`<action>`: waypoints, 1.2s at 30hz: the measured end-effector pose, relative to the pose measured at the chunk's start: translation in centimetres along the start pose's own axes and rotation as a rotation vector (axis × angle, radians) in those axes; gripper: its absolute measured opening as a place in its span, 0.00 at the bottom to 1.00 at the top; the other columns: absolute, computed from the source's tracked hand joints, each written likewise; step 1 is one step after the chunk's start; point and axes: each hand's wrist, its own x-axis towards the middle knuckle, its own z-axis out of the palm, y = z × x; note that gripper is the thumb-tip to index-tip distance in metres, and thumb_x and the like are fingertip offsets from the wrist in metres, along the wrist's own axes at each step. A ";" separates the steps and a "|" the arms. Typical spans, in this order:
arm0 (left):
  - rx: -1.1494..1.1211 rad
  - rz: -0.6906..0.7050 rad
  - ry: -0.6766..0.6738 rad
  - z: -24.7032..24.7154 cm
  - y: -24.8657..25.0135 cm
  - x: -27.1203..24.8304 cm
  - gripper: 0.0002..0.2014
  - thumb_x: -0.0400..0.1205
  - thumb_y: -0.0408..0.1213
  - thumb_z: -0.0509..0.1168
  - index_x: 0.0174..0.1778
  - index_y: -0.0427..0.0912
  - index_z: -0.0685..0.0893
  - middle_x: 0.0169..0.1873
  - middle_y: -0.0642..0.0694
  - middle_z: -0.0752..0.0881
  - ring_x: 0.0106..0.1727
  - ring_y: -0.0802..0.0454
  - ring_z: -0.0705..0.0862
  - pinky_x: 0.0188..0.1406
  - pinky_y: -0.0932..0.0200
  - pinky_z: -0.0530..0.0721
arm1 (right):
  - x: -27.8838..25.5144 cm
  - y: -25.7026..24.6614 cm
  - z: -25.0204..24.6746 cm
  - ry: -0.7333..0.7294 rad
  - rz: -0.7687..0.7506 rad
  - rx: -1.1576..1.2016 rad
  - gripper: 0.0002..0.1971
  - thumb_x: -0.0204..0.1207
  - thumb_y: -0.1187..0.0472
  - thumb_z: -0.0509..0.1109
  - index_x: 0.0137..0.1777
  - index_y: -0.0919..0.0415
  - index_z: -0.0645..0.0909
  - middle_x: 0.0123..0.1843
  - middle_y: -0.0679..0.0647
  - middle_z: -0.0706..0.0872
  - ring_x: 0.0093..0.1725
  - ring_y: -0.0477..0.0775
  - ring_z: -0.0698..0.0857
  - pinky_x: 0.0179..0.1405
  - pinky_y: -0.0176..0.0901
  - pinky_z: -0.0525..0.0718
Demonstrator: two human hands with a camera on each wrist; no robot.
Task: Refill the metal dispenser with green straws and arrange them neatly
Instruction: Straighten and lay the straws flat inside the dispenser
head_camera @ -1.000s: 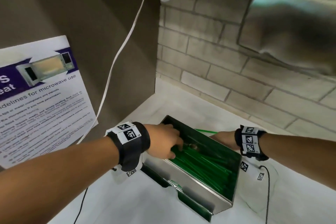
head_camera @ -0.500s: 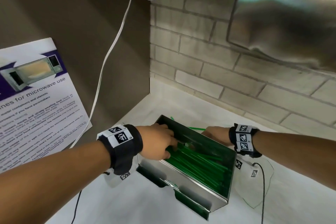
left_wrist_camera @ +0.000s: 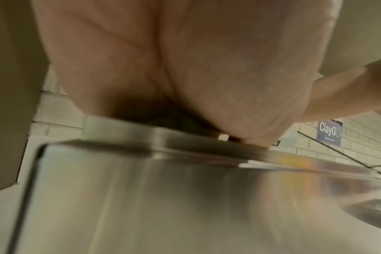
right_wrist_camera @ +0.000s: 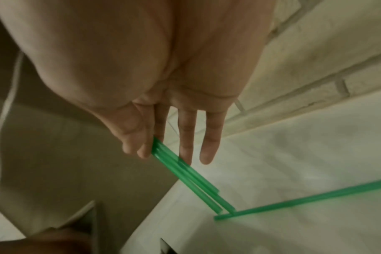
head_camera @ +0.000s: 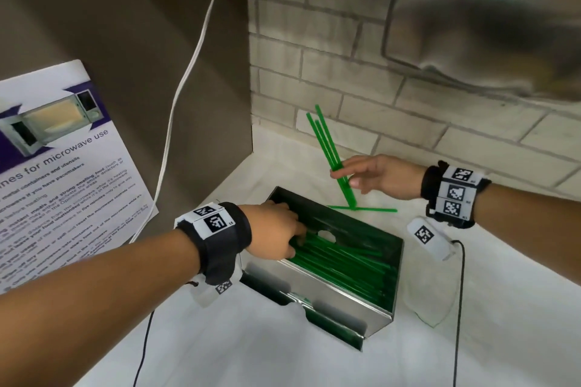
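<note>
Three straws (head_camera: pixel 330 151) are now up off the table in your right hand (head_camera: pixel 374 177), where a second ago that hand lay low behind the metal dispenser (head_camera: pixel 342 302). Nearest you, the dispenser sits on the white table (head_camera: pixel 220 349), its bin well filled with green straws (head_camera: pixel 342 264); your left hand (head_camera: pixel 276 234) stays inside at the left end, fingers on the pile, their curl hidden. Beyond the far rim, your right thumb and fingers pinch the trio, lower tips touching one loose straw (head_camera: pixel 374 209) left lying flat. That one remains to collect, I judge.
</note>
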 end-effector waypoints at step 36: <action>-0.016 -0.036 0.059 -2.0 0.0 -0.8 0.24 0.84 0.46 0.64 0.78 0.51 0.76 0.72 0.46 0.77 0.67 0.44 0.80 0.68 0.46 0.81 | -4.6 -7.9 10.1 -0.410 0.326 -0.697 0.27 0.84 0.50 0.63 0.83 0.55 0.69 0.75 0.56 0.79 0.71 0.59 0.79 0.65 0.43 0.77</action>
